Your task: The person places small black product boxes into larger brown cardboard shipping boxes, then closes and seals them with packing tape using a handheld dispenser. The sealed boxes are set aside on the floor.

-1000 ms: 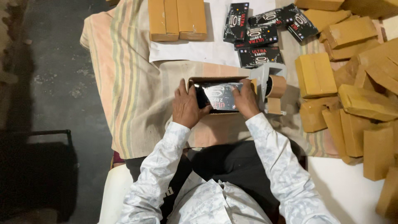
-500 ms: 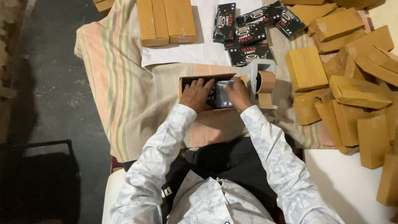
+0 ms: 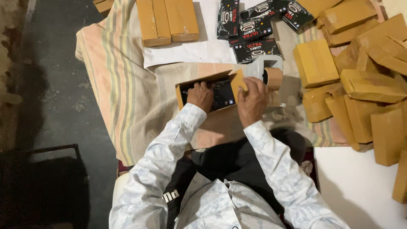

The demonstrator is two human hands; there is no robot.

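On the counter [image 3: 360,191], spread with a striped cloth [image 3: 118,85], an open carton [image 3: 183,91] of brown cardboard lies straight in front of the person, its mouth facing up. A black box [image 3: 222,94] sits inside it, lying flat and filling most of the hollow.

The left hand [image 3: 201,95] is down in the carton at its left end, knuckles up and fingers curled on the black box. Whether that grip is clamped on the box or only pressing it, I cannot tell. The right hand [image 3: 253,101] has its grip closed on the carton's right end, fingers up by the raised flap [image 3: 237,79], which stands tilted outward.

Just beyond the right hand lies a grey tape dispenser [image 3: 262,67] with a brown tape roll [image 3: 273,78], touching or nearly touching the flap. Farther back, loose black packages [image 3: 254,29] lie on a white sheet [image 3: 186,53], with sealed cartons [image 3: 167,19] side by side to their left. A heap of brown cartons [image 3: 364,80] lies to the right.

By the look of it, the step in hand is seating the black box squarely in the carton. Closing it would call for the left hand coming clear of the opening, the box lying fully below the rim, and the flap folded down while the right hand steadies that end.
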